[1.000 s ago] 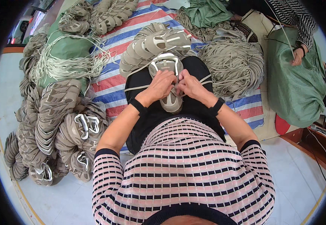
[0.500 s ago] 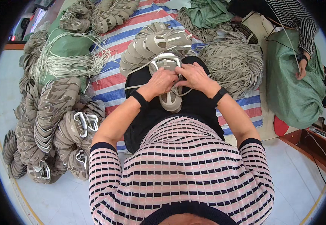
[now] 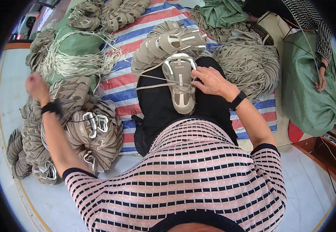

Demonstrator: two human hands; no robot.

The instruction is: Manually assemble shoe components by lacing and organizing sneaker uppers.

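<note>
A grey-beige shoe upper (image 3: 184,101) with white trim lies on my lap, its rounded toe toward me. A pale lace (image 3: 158,84) crosses it and loops out to the left. My right hand (image 3: 211,80) is closed on the upper's right edge, thumb and fingers pinched together near the lacing. Whether a lace end sits in that pinch is hidden. Far out to the left, my left hand (image 3: 37,88) is raised by the piled uppers (image 3: 69,94), apart from the shoe. Motion smears its fingers, and I cannot make out anything in them.
Nested uppers (image 3: 152,50) lie just beyond my knees on a striped sheet (image 3: 127,83). Loose laces (image 3: 247,65) are heaped at right, more laces (image 3: 73,58) over a green sack at left. A green sack (image 3: 309,89) and a co-worker's hand (image 3: 321,79) are at far right.
My left hand has left the shoe upper and swung far to the left. My right hand stays at the upper's right edge. The upper's tongue and crossing lace are more exposed.
</note>
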